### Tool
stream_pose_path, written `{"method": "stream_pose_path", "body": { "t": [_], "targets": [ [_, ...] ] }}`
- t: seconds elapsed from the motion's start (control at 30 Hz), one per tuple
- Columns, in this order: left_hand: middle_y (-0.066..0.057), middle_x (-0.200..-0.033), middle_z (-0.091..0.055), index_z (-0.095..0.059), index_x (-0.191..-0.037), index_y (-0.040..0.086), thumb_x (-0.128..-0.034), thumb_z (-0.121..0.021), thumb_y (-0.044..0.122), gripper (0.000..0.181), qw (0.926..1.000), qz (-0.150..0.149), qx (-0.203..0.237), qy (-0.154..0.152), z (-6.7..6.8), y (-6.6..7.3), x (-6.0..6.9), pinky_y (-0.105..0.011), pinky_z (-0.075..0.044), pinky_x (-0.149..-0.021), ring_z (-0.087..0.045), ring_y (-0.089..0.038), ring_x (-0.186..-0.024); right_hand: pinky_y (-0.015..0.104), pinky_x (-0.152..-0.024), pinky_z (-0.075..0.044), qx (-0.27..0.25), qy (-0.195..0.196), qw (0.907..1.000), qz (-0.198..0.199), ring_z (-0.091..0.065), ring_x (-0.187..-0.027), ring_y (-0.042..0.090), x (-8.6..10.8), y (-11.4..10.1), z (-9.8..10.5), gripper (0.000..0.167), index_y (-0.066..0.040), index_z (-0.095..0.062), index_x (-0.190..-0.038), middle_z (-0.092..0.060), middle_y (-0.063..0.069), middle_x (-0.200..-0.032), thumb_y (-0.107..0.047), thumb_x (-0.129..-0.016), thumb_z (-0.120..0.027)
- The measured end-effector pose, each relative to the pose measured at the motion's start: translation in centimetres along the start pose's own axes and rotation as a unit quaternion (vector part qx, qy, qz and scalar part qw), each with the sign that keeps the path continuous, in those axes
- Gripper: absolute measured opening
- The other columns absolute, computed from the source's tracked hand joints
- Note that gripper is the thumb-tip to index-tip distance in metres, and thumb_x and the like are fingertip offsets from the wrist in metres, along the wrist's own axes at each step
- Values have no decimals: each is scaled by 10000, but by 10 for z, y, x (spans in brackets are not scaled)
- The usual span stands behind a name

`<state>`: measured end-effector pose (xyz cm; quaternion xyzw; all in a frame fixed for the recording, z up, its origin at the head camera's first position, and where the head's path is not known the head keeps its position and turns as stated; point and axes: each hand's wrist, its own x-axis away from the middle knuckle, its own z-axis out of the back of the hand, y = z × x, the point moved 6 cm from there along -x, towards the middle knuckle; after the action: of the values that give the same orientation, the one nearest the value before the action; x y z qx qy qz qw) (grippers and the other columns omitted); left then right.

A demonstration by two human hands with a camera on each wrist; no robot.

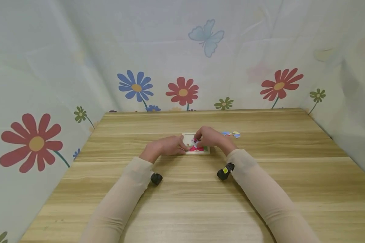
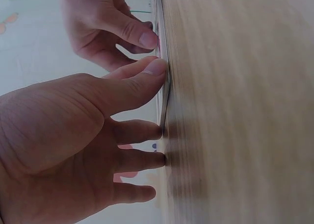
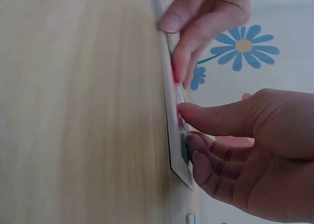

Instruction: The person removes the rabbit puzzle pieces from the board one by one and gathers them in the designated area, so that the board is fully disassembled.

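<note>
A small white-rimmed picture-puzzle tray [image 1: 197, 153], with a pink-dressed cartoon figure, lies flat on the table. My left hand [image 1: 167, 146] rests at its left side; in the left wrist view that hand [image 2: 73, 121] has its thumb on the near rim, its index finger over the tray and its other fingers fairly straight. Over the picture, my right hand [image 1: 211, 136] pinches a small piece at the figure's head. The right wrist view shows this hand's [image 3: 265, 145] thumb and curled fingers low against the picture; the piece is mostly hidden.
Several loose blue and yellow puzzle pieces [image 1: 236, 135] lie behind and to the right of the tray. The wooden table [image 1: 182, 202] meets a flower-printed cloth [image 1: 164, 40] at the back. Each wrist carries a black device [image 1: 156, 179].
</note>
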<state>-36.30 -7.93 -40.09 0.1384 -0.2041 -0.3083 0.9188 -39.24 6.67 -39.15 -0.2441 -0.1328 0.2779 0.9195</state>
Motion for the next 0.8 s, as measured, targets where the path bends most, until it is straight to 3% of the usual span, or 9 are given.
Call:
{"method": "stream_pose_path", "body": {
  "t": [0.27, 0.63, 0.8],
  "targets": [
    [-219, -1618, -215, -664, -1332, 187, -980, -660, 240, 356, 9998, 172, 127, -10, 0, -1, 1, -428, -235, -1191, -240, -327, -1486, 396, -963, -507, -72, 68, 9997, -230, -623, -1096, 287, -2, -1, -5, 436, 68, -631, -1283, -676, 193, -1170, -34, -877, -753],
    [-221, -1604, -245, -663, -1333, 183, -989, -650, 243, 350, 10000, -30, -55, 6, -2, 0, -1, -418, -264, -1181, -283, -315, -1470, 411, -1001, -487, 96, 150, 9994, -283, -614, -1147, 323, -2, 2, -8, 430, 72, -644, -1264, -673, 208, -1197, -26, -861, -757],
    [-219, -1610, -231, -659, -1339, 196, -993, -645, 256, 352, 9999, -13, -138, -4, -1, -2, -1, -428, -262, -1182, -283, -324, -1468, 411, -973, -500, -73, 235, 9992, -329, -612, -1108, 317, -2, 1, -8, 473, 81, -612, -1291, -659, 216, -1179, -28, -856, -766]
  ]
}}
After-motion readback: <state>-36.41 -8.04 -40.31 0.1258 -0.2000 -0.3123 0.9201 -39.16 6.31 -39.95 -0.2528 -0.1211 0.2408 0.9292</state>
